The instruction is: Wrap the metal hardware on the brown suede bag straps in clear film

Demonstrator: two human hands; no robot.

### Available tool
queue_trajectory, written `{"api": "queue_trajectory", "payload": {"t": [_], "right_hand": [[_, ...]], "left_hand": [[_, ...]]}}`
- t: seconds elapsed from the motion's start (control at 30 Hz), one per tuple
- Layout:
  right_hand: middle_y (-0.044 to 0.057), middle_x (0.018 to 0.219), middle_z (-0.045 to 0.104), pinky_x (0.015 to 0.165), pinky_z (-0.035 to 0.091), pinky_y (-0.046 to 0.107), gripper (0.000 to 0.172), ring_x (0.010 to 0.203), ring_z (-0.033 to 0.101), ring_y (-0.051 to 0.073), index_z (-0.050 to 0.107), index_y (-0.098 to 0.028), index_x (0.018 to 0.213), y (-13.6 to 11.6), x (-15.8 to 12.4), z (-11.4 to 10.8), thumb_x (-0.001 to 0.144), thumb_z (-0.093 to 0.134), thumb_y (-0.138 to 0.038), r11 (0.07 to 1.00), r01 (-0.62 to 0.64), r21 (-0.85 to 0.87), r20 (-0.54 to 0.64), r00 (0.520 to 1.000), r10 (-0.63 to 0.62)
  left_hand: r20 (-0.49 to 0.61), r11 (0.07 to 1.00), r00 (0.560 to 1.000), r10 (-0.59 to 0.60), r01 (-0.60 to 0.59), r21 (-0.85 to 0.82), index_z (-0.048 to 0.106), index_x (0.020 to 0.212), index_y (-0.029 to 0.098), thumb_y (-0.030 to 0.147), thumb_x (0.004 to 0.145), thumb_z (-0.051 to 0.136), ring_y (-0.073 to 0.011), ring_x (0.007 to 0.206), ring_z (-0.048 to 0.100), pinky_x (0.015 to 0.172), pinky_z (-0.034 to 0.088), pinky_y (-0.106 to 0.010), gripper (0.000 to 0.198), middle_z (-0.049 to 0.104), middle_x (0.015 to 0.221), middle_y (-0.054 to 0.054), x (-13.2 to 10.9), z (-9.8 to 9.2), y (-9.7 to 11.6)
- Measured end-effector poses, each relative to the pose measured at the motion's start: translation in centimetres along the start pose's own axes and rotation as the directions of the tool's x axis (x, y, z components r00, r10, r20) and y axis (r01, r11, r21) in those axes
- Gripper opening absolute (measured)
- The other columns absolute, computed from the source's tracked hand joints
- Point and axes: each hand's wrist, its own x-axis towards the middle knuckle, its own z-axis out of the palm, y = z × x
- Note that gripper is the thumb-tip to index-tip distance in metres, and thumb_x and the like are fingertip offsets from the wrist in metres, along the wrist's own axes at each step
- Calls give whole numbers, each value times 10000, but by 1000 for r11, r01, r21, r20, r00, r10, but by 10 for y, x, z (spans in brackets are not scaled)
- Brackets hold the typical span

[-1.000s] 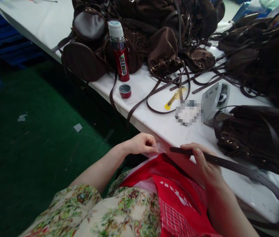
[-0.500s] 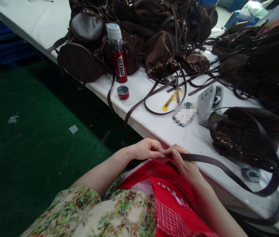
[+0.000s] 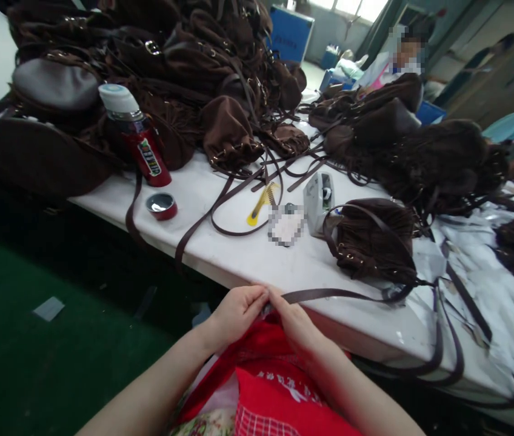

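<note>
My left hand (image 3: 241, 310) and my right hand (image 3: 291, 315) meet at the table's front edge, above a red apron (image 3: 279, 387). Both are closed on the end of a dark brown bag strap (image 3: 334, 293); the end itself is hidden between the fingers. From my right hand the strap runs right along the edge to a brown fringed handbag (image 3: 375, 236) lying on the white table (image 3: 239, 254). A yellow comb (image 3: 261, 204) and a blurred-out flat object (image 3: 287, 225) lie beyond my hands, beside a small white box (image 3: 318, 203).
Brown bags (image 3: 184, 54) are heaped at the back left, more (image 3: 420, 145) at the right. A red thermos (image 3: 143, 145) stands near its cup (image 3: 161, 206). Straps (image 3: 439, 339) hang over the front edge. People (image 3: 405, 57) are in the background.
The view has swung up and to the right, bringing the background people into sight. My hands have drawn closer together, still on the strap.
</note>
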Motion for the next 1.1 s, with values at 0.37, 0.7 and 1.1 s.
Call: {"api": "queue_trajectory", "payload": {"t": [0.37, 0.7, 1.1], "right_hand": [[10, 1154, 678, 1056, 344, 407, 307, 1133, 566, 231, 707, -294, 1067, -23, -6, -14, 822, 607, -450, 960, 128, -250, 55, 991, -118], [64, 1052, 707, 967, 419, 410, 419, 1039, 610, 225, 699, -242, 1064, -47, -7, -28, 912, 441, -535, 955, 285, -86, -176, 939, -296], [51, 1062, 704, 982, 431, 427, 268, 1035, 613, 231, 718, -248, 1000, -35, 1, -3, 830, 629, -436, 951, 285, 117, -66, 958, -279]], "left_hand": [[-5, 998, 998, -69, 69, -11, 595, 788, 148, 462, 944, 358, -114, 604, 487, 582, 394, -208, 424, 561, 676, -1, -5, -8, -8], [62, 989, 987, -147, 149, -14, 550, 733, 148, 483, 943, 355, -92, 544, 417, 511, 332, -192, 441, 504, 619, 19, -12, -11, -10], [-56, 993, 992, -117, 118, 13, 585, 733, 135, 501, 936, 353, -100, 580, 456, 546, 375, -200, 478, 543, 640, -1, -18, -23, 11]]}}
